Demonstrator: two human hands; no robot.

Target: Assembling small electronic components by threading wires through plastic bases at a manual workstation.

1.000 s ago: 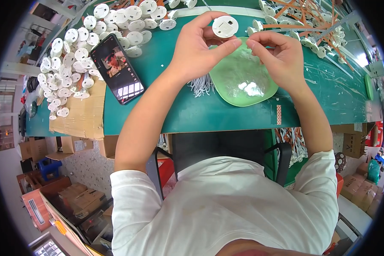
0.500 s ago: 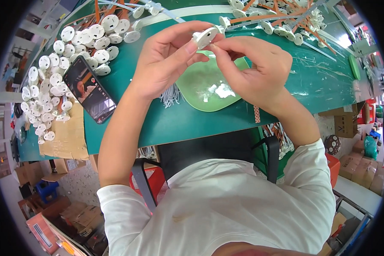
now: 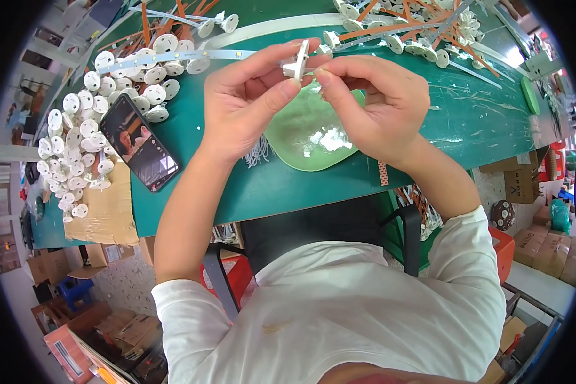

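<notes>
My left hand (image 3: 240, 102) holds a white round plastic cap (image 3: 298, 63) on edge between thumb and fingers. A pale strip with small yellow LED chips (image 3: 201, 55) reaches leftward from behind that hand; whether it joins the cap is hidden. Thumb and forefinger of my right hand (image 3: 381, 105) are pinched together close to the cap's right side. Something thin and pale shows at their tips, too small to name. Beneath both hands lies a green plastic tray (image 3: 288, 150) with small white scraps (image 3: 331, 139) in it.
Many white caps (image 3: 77, 137) are heaped at the left, partly on a cardboard sheet (image 3: 105, 211). A phone (image 3: 137, 144) showing a picture leans there. Caps with orange and white strips (image 3: 422, 32) pile up at the far right. Short grey wires (image 3: 257, 153) lie beside the tray.
My left hand has turned the cap from showing its face to nearly edge-on. The LED strip has swung down to the left across the piled caps. My right hand stays pinched beside it.
</notes>
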